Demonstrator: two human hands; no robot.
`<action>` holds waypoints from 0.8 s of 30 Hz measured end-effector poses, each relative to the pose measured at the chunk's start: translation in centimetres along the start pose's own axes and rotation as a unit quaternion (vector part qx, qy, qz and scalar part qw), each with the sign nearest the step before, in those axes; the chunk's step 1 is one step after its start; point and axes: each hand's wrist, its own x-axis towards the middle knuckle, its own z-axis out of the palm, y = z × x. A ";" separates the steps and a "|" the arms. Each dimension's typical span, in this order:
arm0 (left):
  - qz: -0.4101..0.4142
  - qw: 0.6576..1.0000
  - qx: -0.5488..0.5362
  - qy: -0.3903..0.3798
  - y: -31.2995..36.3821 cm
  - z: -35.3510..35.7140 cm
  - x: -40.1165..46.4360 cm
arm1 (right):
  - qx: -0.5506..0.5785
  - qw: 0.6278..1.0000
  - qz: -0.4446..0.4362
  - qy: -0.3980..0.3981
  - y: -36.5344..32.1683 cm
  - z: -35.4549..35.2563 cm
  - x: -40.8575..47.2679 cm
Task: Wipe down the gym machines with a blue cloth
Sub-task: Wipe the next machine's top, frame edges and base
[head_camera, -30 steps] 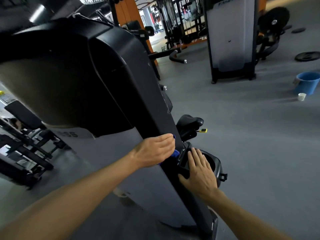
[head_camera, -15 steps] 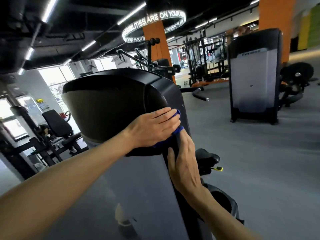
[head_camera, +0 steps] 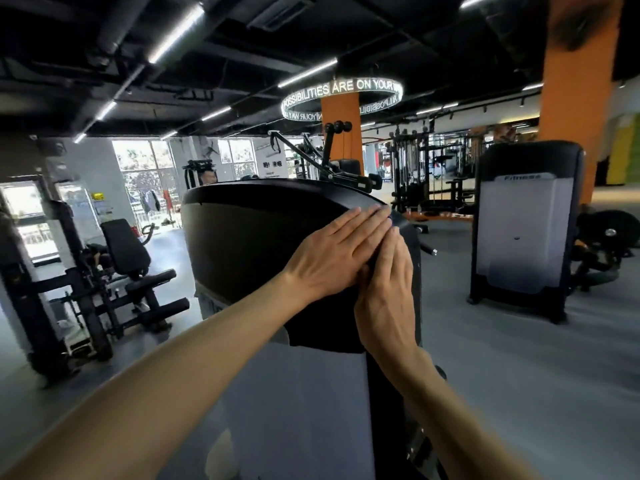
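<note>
**Cloth nearly buried under two flat hands at the shroud's top corner**

The person is leaning both hands onto the upper right corner of the black machine shroud (head_camera: 263, 237), and the blue cloth (head_camera: 390, 219) is showing only as a thin sliver of blue peeking out past the left fingertips. The left hand (head_camera: 332, 258) is lying flat across the corner, its fingers straight and close together, pressing down on the cloth rather than curling round it. The right hand (head_camera: 389, 289) is lying along the shroud's right edge just below, fingers straight and together, its fingertips meeting the left hand's; whether it is touching the cloth or only the plastic, I cannot tell from here.

What is worrying me is the grip. With nothing pinching the cloth, a stroke over the rounded corner is likely to leave it bunching or sliding out from under the palm, and then it is dropping down the far side of the machine. Bare skin is also sitting where cloth should be, so the hands may be smearing the glossy black surface instead of cleaning it. Both arms are reaching high and forward, so a slip off that curved edge could be sending a hand into the levers (head_camera: 311, 161) standing just behind the shroud. The pale lower panel (head_camera: 294, 410) looks not yet reached.
</note>
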 end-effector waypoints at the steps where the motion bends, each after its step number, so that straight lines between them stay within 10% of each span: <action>1: -0.032 0.999 -0.019 0.008 -0.3 0.1 -0.1 | -0.019 1.000 -0.001 0.001 -0.1 0.1 0.4; 12: -0.173 0.972 -0.128 -0.098 -5.7 0.9 -5.2 | -0.187 0.981 -0.051 0.021 -3.9 1.7 3.0; 24: -0.137 0.975 -0.127 -0.121 -8.8 2.5 -7.3 | -0.295 0.952 -0.083 -0.012 -7.3 3.7 5.1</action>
